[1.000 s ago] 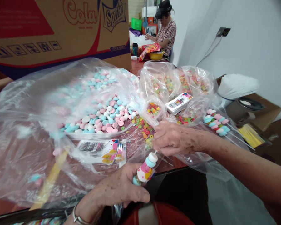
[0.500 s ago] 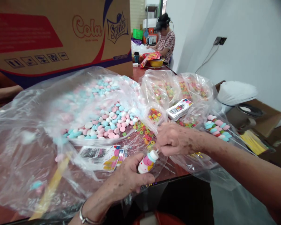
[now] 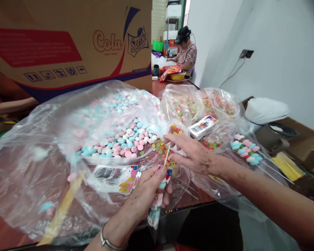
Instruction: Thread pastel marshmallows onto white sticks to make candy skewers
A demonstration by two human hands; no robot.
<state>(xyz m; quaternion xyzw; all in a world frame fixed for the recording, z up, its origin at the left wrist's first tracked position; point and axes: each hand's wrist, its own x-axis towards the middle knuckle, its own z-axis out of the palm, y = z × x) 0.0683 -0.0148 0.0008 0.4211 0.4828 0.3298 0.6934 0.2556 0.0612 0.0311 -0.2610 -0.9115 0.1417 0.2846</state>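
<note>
My left hand (image 3: 151, 190) grips a candy skewer (image 3: 159, 198) in a printed clear wrapper, held tilted over the table's front edge. Its white stick (image 3: 167, 155) points up out of my fist. My right hand (image 3: 189, 151) is open by the stick's upper end, thumb and forefinger apart on either side of it; whether they touch it I cannot tell. Behind my hands lies a big clear bag of pink, blue and white candies (image 3: 125, 141). Small ring-shaped candies (image 3: 158, 148) are spread beside it. Printed wrappers (image 3: 116, 177) lie left of my left hand.
Finished-looking candy skewers (image 3: 244, 148) lie at the right, and a stack of printed wrappers (image 3: 202, 127) rests among bags of ring candies (image 3: 206, 104). A large cardboard box (image 3: 73, 45) stands at the back left. Another person (image 3: 187, 52) sits at the far end.
The skewer has turned over: its candies now hang below my left fist and the stick points up. My right hand has opened and risen slightly. The view has shifted a little.
</note>
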